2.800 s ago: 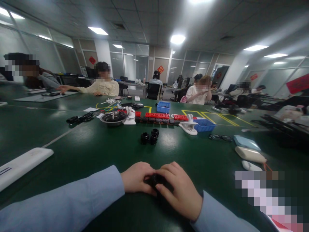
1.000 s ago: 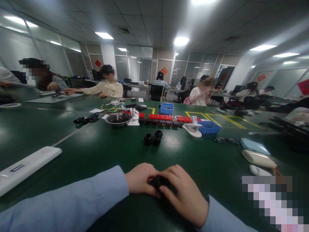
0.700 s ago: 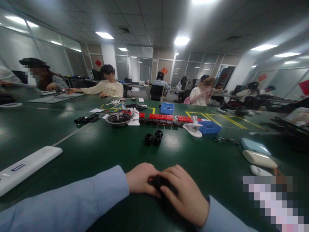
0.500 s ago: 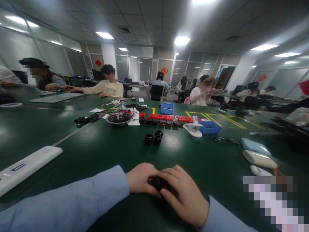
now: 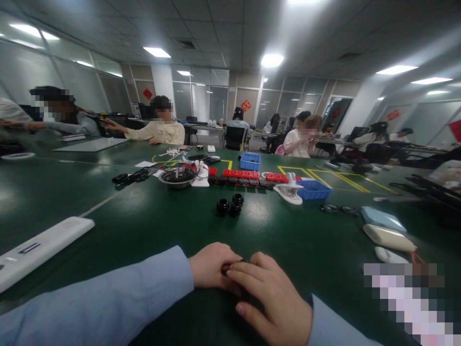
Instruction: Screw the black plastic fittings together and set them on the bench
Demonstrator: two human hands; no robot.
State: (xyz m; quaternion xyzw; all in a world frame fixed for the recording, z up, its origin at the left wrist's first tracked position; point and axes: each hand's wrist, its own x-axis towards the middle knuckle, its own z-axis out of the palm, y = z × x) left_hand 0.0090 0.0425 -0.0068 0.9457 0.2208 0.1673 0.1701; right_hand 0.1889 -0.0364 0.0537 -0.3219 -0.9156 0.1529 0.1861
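Observation:
At the near middle of the table, my left hand point(image 5: 212, 264) is closed around a small black part point(image 5: 226, 268), mostly hidden by the fingers. My right hand point(image 5: 270, 293) lies over it from the right. Its fingers are held together across the part and touch my left fingertips, while its thumb stands a little apart below. I cannot make out the exact kind of part. Beyond my hands, three glossy black round pieces point(image 5: 236, 207) with ridged rims stand in a cluster on the green table point(image 5: 173, 221).
Farther back are red blocks point(image 5: 241, 174) in a row, a metal bowl of black cable point(image 5: 176, 177), white clamp stands point(image 5: 289, 190) and blue bins point(image 5: 313, 190). A white bar point(image 5: 46, 247) lies left; glasses point(image 5: 338, 209) and cases point(image 5: 389, 238) lie right. Several people sit beyond.
My right hand has shifted slightly, its fingers now flatter over the black part and its thumb drawn away from it. My left hand stays nearly in place.

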